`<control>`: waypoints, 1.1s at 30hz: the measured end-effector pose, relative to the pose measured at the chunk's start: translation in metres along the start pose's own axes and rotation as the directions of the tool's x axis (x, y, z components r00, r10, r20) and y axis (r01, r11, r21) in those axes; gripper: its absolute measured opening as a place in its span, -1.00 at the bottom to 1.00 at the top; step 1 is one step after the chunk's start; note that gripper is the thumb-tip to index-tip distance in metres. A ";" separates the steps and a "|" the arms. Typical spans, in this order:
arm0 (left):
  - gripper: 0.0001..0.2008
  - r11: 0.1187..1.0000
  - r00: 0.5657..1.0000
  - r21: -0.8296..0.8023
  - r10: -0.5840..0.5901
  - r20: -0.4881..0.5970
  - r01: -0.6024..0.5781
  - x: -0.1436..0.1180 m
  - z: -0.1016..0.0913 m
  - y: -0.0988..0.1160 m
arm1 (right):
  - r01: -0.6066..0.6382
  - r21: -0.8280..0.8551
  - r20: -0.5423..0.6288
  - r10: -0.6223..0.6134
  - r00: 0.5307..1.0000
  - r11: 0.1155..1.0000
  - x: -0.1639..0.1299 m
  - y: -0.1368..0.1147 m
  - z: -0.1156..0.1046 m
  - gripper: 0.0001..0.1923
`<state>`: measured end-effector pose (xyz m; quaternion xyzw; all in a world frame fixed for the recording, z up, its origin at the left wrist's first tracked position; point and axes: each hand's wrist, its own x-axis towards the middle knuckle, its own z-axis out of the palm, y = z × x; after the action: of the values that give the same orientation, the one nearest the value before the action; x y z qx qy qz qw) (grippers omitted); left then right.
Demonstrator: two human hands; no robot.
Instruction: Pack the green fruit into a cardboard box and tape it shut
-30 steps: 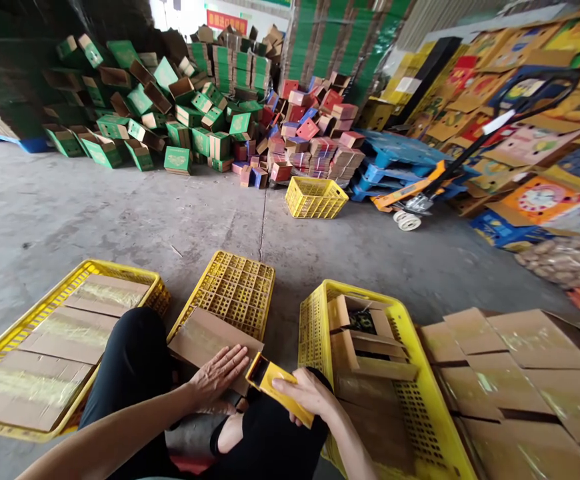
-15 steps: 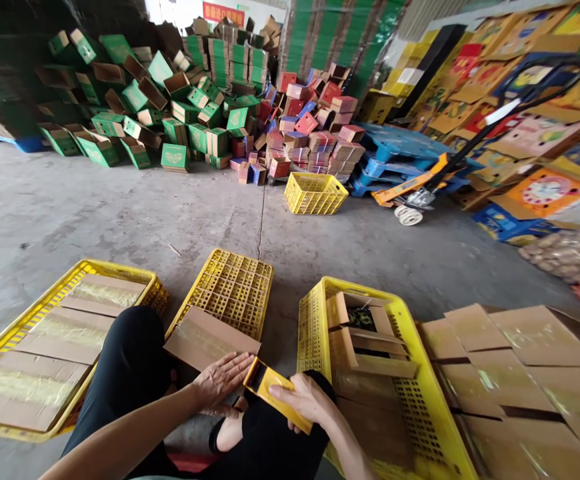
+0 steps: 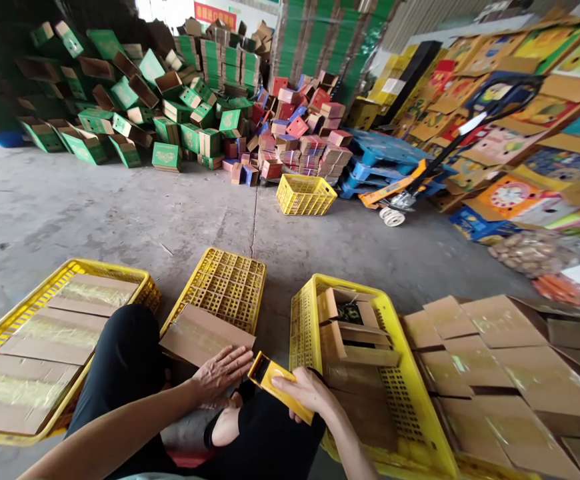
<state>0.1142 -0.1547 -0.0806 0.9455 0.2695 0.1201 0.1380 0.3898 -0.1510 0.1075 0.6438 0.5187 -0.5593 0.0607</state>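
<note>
A person sits on a grey concrete floor [image 3: 120,213], legs in black cloth, seen from above. The left hand [image 3: 220,377] lies flat and open, fingers spread, on the near edge of a small brown cardboard box [image 3: 205,335] whose top is sealed with shiny clear tape. The box rests on an upturned yellow plastic crate [image 3: 225,288] with a grid of square holes. The right hand [image 3: 305,393] is closed around a flat yellow tape dispenser [image 3: 276,385], its dark front end just beside the box and the left fingertips. To the left, a shallow yellow crate [image 3: 70,273] holds rows of taped cardboard boxes lying flat. To the right, a deeper yellow crate [image 3: 305,313] holds open brown boxes, flaps standing up, and close beside it lie more taped cartons [image 3: 495,360]. Farther off, well apart from the hands, stand a small yellow basket [image 3: 305,195], a tumbled heap of green boxes [image 3: 140,113], a pile of red and pink boxes [image 3: 300,133], an orange pallet jack [image 3: 395,193] on blue pallets, and stacks of colourful printed cardboard [image 3: 530,133] along the right.
</note>
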 end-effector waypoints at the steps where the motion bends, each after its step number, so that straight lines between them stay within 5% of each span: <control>1: 0.08 1.000 1.000 -0.018 0.026 0.018 -0.026 0.002 -0.001 0.000 | -0.001 -0.003 0.001 0.001 1.000 1.000 0.000 0.000 0.001 -0.53; 14: 0.10 0.995 0.992 -0.028 0.100 0.074 -0.098 0.001 0.002 -0.006 | -0.065 0.040 -0.004 0.065 0.998 0.997 -0.009 0.010 0.003 -0.52; 21: 0.12 0.997 0.996 -0.055 0.059 0.063 -0.056 0.002 0.013 -0.004 | -0.059 -0.113 0.008 0.060 0.998 0.992 0.004 0.004 -0.002 -0.50; 25: 0.07 0.996 0.999 -0.078 0.041 -0.001 -0.040 -0.005 0.000 -0.009 | -0.094 -0.160 0.007 0.096 0.995 0.983 0.021 -0.005 0.003 -0.49; 27: -0.04 0.994 0.992 -0.076 -0.088 -0.094 0.081 -0.015 -0.015 -0.021 | -0.107 -0.157 0.024 0.112 0.993 0.982 0.031 -0.009 0.007 -0.49; 29: -0.20 0.947 0.920 -0.098 -0.321 -0.224 0.306 -0.031 -0.033 -0.040 | -0.122 -0.153 0.036 0.129 0.991 0.981 0.041 -0.013 0.009 -0.50; 30: -0.24 0.883 0.833 -0.144 -0.470 -0.291 0.447 -0.039 -0.043 -0.051 | -0.127 -0.153 0.039 0.134 0.990 0.980 0.044 -0.015 0.010 -0.50; 32: -0.22 0.652 0.563 -0.339 -0.757 -0.332 0.678 -0.054 -0.061 -0.074 | -0.130 -0.156 0.040 0.137 0.990 0.979 0.048 -0.017 0.010 -0.50; 33: -0.21 0.507 0.432 -0.461 -0.862 -0.265 0.728 -0.060 -0.069 -0.084 | -0.125 -0.157 0.039 0.132 0.990 0.980 0.048 -0.018 0.009 -0.50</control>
<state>0.0044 -0.1051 -0.0528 0.6126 0.6915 0.2978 0.2404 0.3628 -0.1201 0.0753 0.6553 0.5160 -0.5282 0.1591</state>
